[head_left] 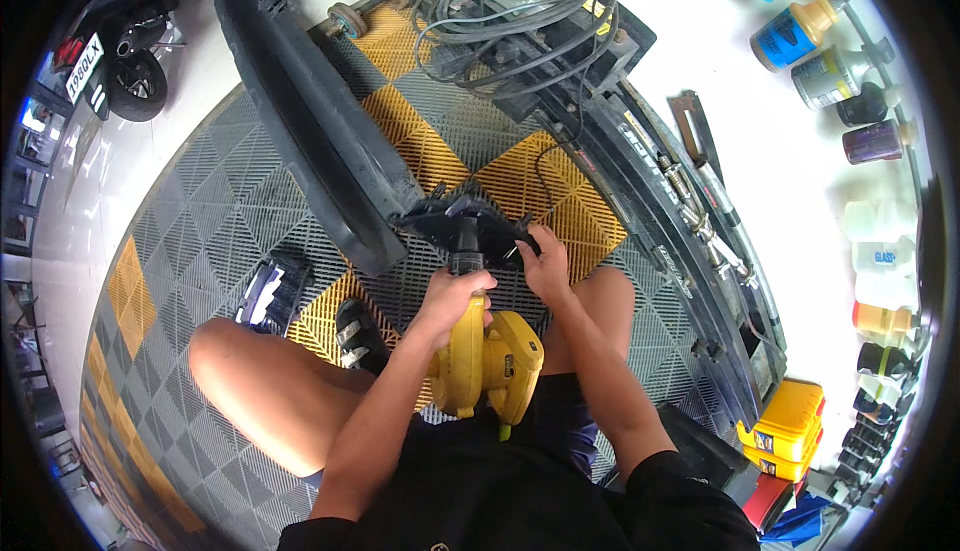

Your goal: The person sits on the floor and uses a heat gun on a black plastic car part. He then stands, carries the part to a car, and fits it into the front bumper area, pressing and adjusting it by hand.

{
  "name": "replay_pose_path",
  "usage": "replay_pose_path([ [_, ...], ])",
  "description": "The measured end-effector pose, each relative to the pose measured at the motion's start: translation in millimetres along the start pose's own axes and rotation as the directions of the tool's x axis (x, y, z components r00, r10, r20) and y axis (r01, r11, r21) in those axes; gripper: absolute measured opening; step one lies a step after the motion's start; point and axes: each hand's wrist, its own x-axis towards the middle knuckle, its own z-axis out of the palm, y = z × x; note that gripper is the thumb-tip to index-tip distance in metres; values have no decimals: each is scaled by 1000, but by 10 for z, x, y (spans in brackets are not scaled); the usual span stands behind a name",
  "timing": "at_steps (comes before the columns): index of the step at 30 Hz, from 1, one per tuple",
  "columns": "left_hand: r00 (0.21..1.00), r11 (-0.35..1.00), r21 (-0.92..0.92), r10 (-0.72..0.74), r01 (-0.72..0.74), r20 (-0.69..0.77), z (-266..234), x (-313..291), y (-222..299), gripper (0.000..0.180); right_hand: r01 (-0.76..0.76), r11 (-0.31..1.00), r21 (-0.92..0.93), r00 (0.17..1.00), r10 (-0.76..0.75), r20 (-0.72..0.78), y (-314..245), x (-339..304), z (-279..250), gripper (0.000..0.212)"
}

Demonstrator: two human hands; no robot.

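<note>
The left hand (452,296) is clamped on the yellow blower (485,361), its nozzle pointing ahead at the black plastic part (462,223); the right hand (545,266), fingers closed, steadies that part's near edge.

Blower (487,359) between knees; bottles (850,91) far right

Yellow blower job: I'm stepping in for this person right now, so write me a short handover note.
Left hand: gripping the yellow blower at its neck, nozzle aimed at the black plastic part.
Right hand: steadying that part on the grid floor tiles.
Nearby: long black bumper piece at left, tangled cables above, yellow case at right.
Done: blower positioned. How much remains can't be judged.
</note>
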Motion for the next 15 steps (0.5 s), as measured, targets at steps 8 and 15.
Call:
replay_pose_path([
  [8, 1000, 1000, -10, -6, 6, -10, -9, 57, -40, 22, 17, 1000, -22, 997, -19, -76, 38, 269, 10, 24],
  [15, 1000, 999, 29, -23, 23, -6, 24, 124, -30, 23, -25, 982, 189, 989, 52, -137, 14, 549, -54, 19],
])
